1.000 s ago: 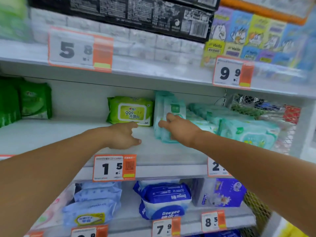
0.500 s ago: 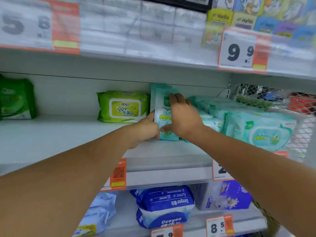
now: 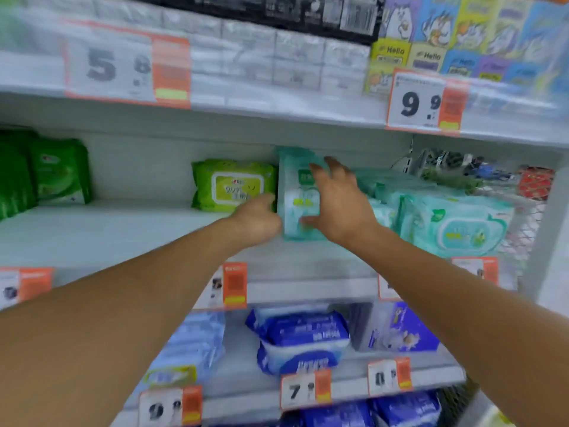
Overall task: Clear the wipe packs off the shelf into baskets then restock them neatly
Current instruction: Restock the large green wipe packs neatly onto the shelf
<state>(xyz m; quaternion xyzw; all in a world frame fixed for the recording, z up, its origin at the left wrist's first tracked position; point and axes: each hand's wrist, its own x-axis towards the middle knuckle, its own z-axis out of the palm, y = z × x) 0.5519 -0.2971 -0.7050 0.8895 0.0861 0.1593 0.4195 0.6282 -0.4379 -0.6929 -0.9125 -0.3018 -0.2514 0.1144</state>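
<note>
The white middle shelf (image 3: 101,232) carries dark green packs (image 3: 46,174) at its far left, a lime-green wipe pack (image 3: 228,184) at the back, an upright pale teal pack (image 3: 297,195) just beside it, and stacked teal packs (image 3: 455,223) at the right.

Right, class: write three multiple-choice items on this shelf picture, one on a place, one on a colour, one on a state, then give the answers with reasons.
1. Where does the lime-green wipe pack with the yellow label stand?
A. Left of the upright pale teal wipe pack
B. On the bottom shelf
C. In a basket

2. What colour are the wipe packs on the shelf below?
A. Red
B. Blue and white
C. Black

3. What is the right hand doing?
A. Hanging idle
B. Lying on the teal pack's front, fingers spread
C. Touching a price tag

Answers: A, it sits just left of the teal pack; B, the blue and white packs show there; B, its fingers spread over that pack while the left hand touches its left side.
</note>
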